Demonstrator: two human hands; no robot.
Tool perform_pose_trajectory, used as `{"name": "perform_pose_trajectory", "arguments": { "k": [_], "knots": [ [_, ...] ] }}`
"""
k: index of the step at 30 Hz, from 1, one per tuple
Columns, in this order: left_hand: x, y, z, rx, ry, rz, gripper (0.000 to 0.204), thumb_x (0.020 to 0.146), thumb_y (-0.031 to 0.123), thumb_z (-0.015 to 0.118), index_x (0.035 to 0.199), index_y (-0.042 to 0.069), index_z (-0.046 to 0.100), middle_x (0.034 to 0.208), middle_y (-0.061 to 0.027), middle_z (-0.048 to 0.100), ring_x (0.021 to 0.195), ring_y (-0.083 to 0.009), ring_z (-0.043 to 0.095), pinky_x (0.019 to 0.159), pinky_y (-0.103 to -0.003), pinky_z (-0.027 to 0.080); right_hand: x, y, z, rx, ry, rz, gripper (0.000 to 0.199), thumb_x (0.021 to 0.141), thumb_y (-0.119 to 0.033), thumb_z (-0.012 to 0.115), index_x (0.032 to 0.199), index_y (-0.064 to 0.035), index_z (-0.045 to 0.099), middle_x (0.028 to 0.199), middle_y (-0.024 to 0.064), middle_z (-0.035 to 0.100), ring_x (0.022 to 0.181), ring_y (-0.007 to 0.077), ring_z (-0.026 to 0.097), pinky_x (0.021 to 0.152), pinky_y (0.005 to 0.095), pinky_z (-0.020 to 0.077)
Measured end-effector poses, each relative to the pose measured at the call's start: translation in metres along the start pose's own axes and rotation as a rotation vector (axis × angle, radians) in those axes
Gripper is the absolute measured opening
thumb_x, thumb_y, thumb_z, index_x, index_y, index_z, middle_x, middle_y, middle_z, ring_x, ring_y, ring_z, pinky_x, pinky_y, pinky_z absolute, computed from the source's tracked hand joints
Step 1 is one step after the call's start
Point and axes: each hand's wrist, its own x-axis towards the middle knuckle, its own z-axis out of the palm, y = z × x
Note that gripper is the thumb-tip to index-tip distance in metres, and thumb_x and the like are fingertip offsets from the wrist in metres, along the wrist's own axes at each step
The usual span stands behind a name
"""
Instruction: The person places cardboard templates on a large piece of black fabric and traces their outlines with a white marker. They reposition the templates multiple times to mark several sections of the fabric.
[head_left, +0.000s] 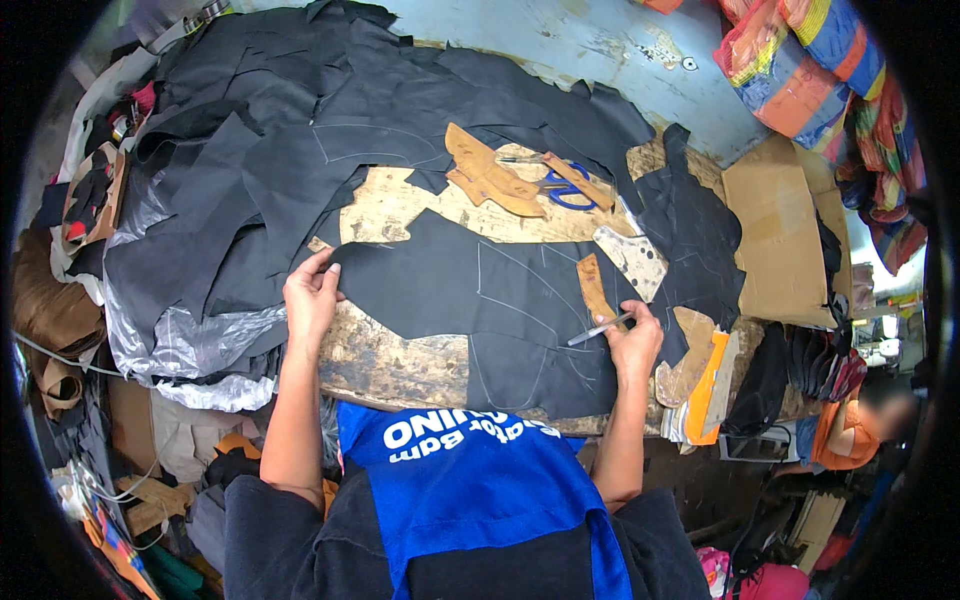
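A black sheet of leather-like material (470, 290) with pale traced lines lies flat on a worn wooden worktable (395, 365). My left hand (311, 292) presses flat on the sheet's left edge, fingers spread. My right hand (634, 340) rests on the sheet's right part and grips a thin silver marking pen (598, 331), its tip pointing left over the sheet. A narrow brown pattern piece (594, 288) lies just above that hand.
A big heap of black cut pieces (300, 140) covers the table's left and back. Brown templates (487, 175) and blue-handled scissors (566, 185) lie behind the sheet. Cardboard (775, 240) sits at the right, with another person (850, 430) seated beyond it.
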Motion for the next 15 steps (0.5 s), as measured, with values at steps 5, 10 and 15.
{"name": "perform_pose_trajectory", "arguments": {
  "k": [5,10,15],
  "knots": [
    [-0.018,0.002,-0.002,0.206,0.161,0.56,0.018,0.084,-0.001,0.059,0.101,0.0,0.064,0.09,-0.003,0.06,0.074,-0.0055,0.056,0.054,-0.02,0.046,-0.011,-0.004,0.017,0.015,0.08,-0.183,0.028,0.064,-0.003,0.071,0.091,-0.003,0.063,0.09,0.0149,0.063,0.09,0.0332,0.056,0.081,0.0402,0.0452],
    [-0.026,0.014,-0.03,-0.199,0.208,0.38,0.012,0.087,-0.004,0.056,0.097,-0.001,0.062,0.088,0.0014,0.05,0.066,-0.0012,0.046,0.055,-0.016,0.037,-0.015,0.005,0.029,0.001,0.214,-0.302,0.032,0.067,-0.008,0.072,0.098,-0.0034,0.062,0.101,0.0179,0.062,0.1,0.0353,0.054,0.088,0.0416,0.0427],
    [-0.023,0.005,-0.05,-0.212,0.188,0.183,0.013,0.087,0.0,0.058,0.1,-0.002,0.061,0.085,0.0014,0.057,0.062,-0.0007,0.047,0.054,-0.016,0.038,-0.002,0.006,0.019,-0.036,0.194,-0.195,0.029,0.07,-0.012,0.072,0.095,-0.0042,0.062,0.091,0.016,0.062,0.093,0.0343,0.054,0.084,0.0426,0.043]
  ]
}}
